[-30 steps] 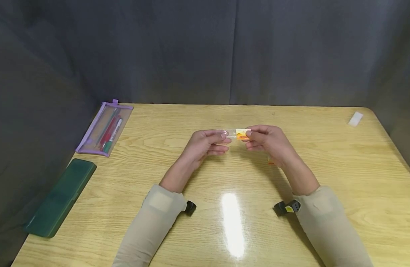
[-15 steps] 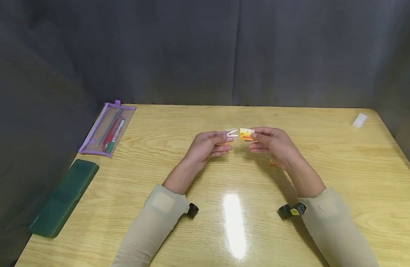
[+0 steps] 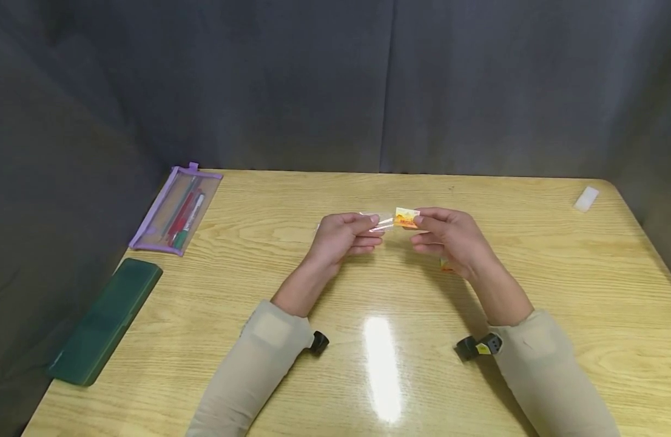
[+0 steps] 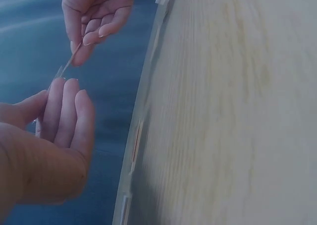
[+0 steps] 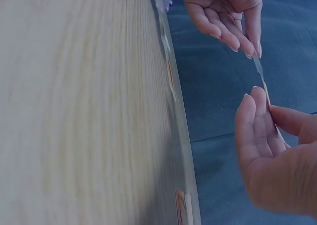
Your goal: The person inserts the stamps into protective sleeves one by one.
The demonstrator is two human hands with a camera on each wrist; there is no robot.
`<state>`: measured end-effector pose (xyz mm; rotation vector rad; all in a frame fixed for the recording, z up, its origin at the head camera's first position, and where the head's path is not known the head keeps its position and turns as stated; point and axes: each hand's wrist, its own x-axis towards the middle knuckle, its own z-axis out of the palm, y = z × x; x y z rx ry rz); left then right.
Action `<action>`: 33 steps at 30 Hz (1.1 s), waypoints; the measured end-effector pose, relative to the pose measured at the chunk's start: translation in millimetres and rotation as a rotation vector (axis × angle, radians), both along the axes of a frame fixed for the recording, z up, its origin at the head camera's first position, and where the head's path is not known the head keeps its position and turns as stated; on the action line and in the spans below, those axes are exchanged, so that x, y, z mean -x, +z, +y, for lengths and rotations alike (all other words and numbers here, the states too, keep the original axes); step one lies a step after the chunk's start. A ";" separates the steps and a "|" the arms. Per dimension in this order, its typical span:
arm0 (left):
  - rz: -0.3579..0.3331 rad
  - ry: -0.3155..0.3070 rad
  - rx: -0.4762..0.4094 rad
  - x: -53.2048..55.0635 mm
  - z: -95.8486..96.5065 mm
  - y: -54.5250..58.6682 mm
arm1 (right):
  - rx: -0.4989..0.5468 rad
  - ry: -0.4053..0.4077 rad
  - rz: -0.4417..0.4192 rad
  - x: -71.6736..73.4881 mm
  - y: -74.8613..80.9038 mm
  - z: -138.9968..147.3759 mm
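Observation:
Both hands are raised above the wooden table, close together near its middle. My left hand (image 3: pixel 341 237) pinches a strip of clear, shiny plastic (image 3: pixel 381 223) between thumb and fingers. A small yellow-and-orange printed card (image 3: pixel 406 218) is pinched at its right end by my right hand (image 3: pixel 450 237). The plastic's right end meets or nearly meets the card's left edge; whether they are joined I cannot tell. Both pieces look thin edge-on in the wrist views. Partly hidden behind my right wrist, another yellow-and-orange piece (image 3: pixel 446 264) lies on the table.
At the left lie a purple-edged mesh pouch (image 3: pixel 175 210) with pens inside and a dark green case (image 3: pixel 107 321). A small white block (image 3: pixel 586 199) lies near the far right corner. Dark curtains (image 3: pixel 292 85) stand behind the wooden table (image 3: pixel 313 388).
The left hand has shifted slightly right, and the plastic strip now shows bright reflections. The card has moved a little right and tilted slightly. Both hands keep their pinch.

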<state>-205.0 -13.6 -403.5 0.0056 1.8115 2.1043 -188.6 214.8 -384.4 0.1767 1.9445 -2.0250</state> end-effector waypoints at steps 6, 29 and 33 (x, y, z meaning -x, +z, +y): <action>0.008 0.021 0.001 -1.0 1.7 -0.3 | 0.003 0.003 0.004 0.0 -0.7 -3.0; 0.159 0.074 0.137 -4.8 3.1 0.5 | -0.135 0.139 0.031 -4.6 6.4 2.9; 0.172 0.067 0.134 -4.7 3.1 2.7 | -0.152 0.153 0.040 -5.0 5.8 3.1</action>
